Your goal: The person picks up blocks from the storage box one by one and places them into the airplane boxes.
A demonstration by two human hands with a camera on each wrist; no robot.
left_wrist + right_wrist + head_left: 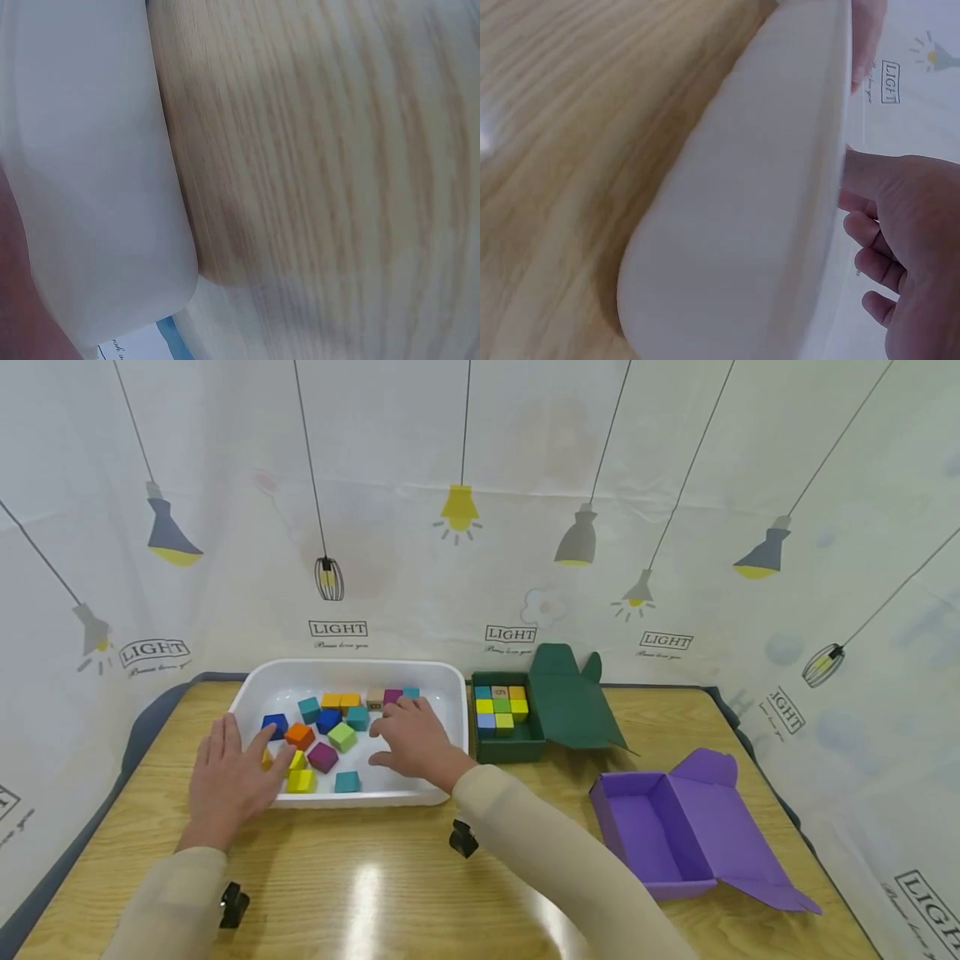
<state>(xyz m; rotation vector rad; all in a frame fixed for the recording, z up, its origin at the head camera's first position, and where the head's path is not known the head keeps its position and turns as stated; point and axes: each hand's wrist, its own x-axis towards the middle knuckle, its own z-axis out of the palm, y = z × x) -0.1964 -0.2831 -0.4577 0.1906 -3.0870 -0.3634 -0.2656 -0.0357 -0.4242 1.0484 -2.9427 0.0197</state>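
A white tray [420, 792] holds loose coloured blocks, among them a magenta block [322, 757], a lime green block [342, 737] and an orange block [300, 736]. My left hand [234, 777] is over the tray's left end, fingers spread. Its index fingertip is by a blue block [275, 725]; its thumb is near the yellow blocks [301, 782]. Over the right half of the tray, my right hand [412, 739] has loosely bent fingers, close to the back row with a wooden block [375, 698]. Nothing shows in its grasp; the right wrist view shows the hand [922, 240] beyond the tray wall [742, 180].
Right of the tray stands a green box [510, 750] with its lid folded back, holding several coloured blocks. A purple box [645, 827], also with its lid back, lies nearer on the right. A patterned cloth [465, 585] hangs behind the wooden table [315, 877].
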